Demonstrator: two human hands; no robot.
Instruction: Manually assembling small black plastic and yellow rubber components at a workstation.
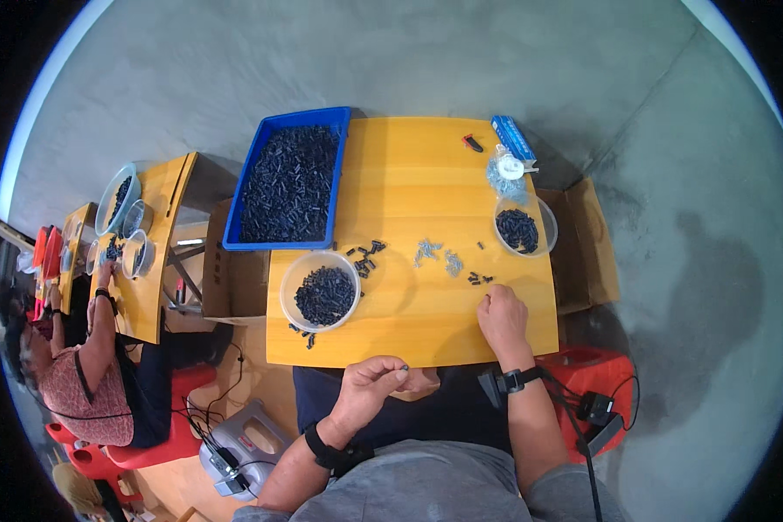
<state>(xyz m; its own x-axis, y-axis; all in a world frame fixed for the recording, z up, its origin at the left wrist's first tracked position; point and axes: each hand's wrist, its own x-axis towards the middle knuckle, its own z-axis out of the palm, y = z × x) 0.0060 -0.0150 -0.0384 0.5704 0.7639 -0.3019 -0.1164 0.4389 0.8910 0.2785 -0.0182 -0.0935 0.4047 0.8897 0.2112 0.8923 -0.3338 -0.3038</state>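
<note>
Two round tubs [320,291] [525,228], one blue crate [292,178]

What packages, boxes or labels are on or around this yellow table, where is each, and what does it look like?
Small blue rectangular box: table's far right corner, light print on its side.
Clear plastic bag: just in front of the box, crumpled, holding small grey parts.
Open brown cardboard carton: against the table's right edge.
Second brown carton: at the left edge.

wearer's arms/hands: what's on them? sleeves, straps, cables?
Both hands bare, no gloves. Left hand and right hand each have a black wrist strap carrying a small black device. Forearms are bare; grey short sleeves show at the lower edge. A black cable hangs beside the right forearm.
</note>
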